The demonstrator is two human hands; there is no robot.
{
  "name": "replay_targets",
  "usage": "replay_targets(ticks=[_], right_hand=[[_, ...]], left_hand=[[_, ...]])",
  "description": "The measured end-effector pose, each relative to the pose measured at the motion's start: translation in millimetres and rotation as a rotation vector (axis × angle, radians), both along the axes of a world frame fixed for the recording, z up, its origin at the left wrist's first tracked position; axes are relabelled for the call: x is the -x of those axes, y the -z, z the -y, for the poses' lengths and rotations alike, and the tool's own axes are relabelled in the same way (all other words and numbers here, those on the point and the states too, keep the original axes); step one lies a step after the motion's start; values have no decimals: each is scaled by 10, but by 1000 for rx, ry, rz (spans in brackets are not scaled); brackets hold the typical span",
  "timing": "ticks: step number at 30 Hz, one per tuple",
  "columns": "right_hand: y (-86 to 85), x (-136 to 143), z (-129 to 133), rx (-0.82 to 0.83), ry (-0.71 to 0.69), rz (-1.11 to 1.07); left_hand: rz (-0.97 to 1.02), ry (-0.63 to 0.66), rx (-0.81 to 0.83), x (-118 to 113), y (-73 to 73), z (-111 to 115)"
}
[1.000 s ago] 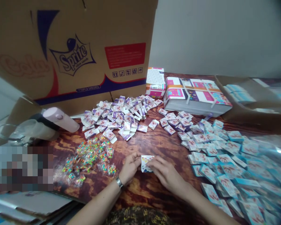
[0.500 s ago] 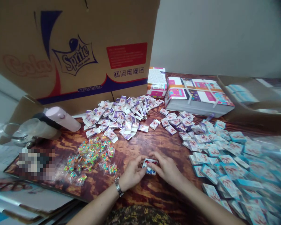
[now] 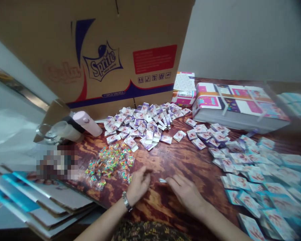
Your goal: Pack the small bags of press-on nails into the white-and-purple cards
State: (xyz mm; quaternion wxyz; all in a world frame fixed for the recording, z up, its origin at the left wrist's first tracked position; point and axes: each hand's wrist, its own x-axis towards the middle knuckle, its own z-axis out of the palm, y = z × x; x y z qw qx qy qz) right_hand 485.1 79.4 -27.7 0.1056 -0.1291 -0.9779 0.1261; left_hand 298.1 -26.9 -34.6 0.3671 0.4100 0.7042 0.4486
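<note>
While my right hand point(image 3: 184, 191) has its fingers closed on a small white item point(image 3: 162, 180) over the table point(image 3: 177, 155), I see my left hand point(image 3: 138, 186), fingers loosely parted and visibly unladen, beside the candy packets point(image 3: 114, 156).

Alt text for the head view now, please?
Right hand holds a small white item at a wooden table; left hand is apart, near colourful packets. Purple-and-white boxes lie beyond, blue-and-white boxes at right.
</note>
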Motion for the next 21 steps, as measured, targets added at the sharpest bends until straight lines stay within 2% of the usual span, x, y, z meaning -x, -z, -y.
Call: replay_targets(ticks=[2,3,5,7,10,14,17,19,21], right_hand=[[45,-9,-49,23,47,-19],[66,-12,-69,28,63,-31],[97,-1,-97,32,75,-49],[113,30,-115,23,83,-66],[111,91,-138,53,122,-90],[74,129,-176,239,235,-109],[65,128,-199,385,322,-128],[84,148,-203,471,349,-130],[117,196,-196,535,349,-132]], left_hand=[[-537,-51,-53,294,49,133],[-745,-74,-41,422,81,185],[-1020,-53,23,575,150,239],[-1152,5,73,552,204,219],[-1163,94,95,262,220,95],[-954,150,73,-106,174,-47],[-819,128,21,-128,165,-42],[-828,155,-28,-75,175,-3],[-882,235,-68,-35,189,41]])
